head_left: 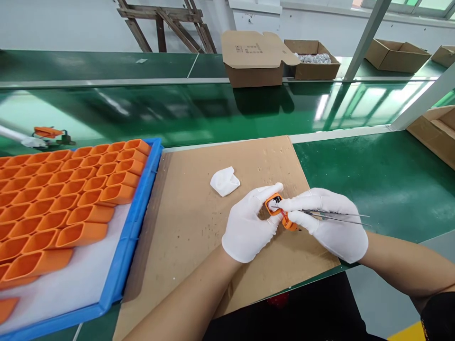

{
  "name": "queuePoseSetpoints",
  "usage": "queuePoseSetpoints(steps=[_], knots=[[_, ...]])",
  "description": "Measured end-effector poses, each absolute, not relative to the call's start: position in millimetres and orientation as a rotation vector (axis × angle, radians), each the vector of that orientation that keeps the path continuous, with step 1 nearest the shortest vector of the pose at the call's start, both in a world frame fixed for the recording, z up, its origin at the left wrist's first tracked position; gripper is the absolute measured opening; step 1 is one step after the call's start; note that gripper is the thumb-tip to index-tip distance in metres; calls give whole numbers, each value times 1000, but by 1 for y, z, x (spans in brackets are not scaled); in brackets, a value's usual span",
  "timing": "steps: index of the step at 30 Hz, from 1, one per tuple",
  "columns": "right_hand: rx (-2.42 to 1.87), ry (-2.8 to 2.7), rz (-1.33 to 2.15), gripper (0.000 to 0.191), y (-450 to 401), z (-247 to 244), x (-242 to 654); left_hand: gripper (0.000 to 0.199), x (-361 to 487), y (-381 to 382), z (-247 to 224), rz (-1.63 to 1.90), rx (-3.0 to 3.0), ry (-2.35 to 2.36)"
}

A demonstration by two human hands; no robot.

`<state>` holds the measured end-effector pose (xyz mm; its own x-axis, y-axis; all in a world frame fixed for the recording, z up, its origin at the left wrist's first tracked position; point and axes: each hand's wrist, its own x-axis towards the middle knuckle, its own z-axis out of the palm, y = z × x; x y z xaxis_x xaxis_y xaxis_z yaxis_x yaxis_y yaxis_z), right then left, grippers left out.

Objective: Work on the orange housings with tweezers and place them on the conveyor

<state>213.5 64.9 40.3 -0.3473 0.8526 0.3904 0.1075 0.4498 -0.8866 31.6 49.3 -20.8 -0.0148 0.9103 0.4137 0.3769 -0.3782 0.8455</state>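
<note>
My left hand [250, 222], in a white glove, is closed around a small orange plastic housing [269, 202] with an open end. Something black and white shows inside that opening. Lower down, a second orange piece [289, 223] hangs by the housing, with red wire between them. My right hand [329, 222], also gloved, holds thin metal tweezers [341, 217] that stick out to the right past the knuckles. Its thumb and forefinger reach the housing's opening, and the tweezers' tips are hidden there. A crumpled white cloth or tissue [225, 181] lies behind my left hand.
Under my hands lies a cardboard sheet [192, 246] on the green bench. At left, a blue tray [133, 237] holds rows of orange sleeves [85, 189]. Cardboard boxes [254, 76] stand on the back shelf, one with white round items [314, 58]. Another box [435, 135] sits far right.
</note>
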Motion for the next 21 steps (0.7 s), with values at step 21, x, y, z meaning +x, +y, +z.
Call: queuePoseSetpoints(steps=[21], knots=[[-885, -1734, 1138, 14, 68, 41, 213, 41, 35, 45, -16, 1317, 1858, 1385]])
